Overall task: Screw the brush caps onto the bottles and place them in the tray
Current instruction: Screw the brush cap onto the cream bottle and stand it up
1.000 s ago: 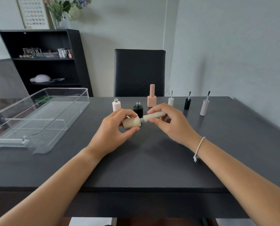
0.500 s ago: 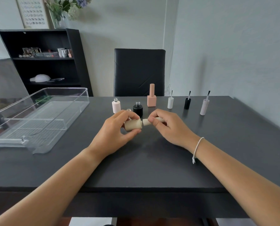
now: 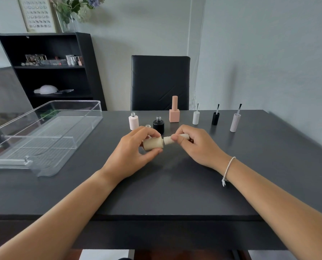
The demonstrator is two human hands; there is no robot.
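Fingers (image 3: pixel 157 151) hold one beige bottle (image 3: pixel 153 143); three brush caps (image 3: pixel 215 118) stand.

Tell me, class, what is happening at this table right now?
A person is fitting a beige brush cap onto a beige bottle, left hand holding the bottle, right hand gripping the cap. One peach bottle is already capped. Three brush caps and some open bottles stand waiting behind, and the clear tray holds no bottles.
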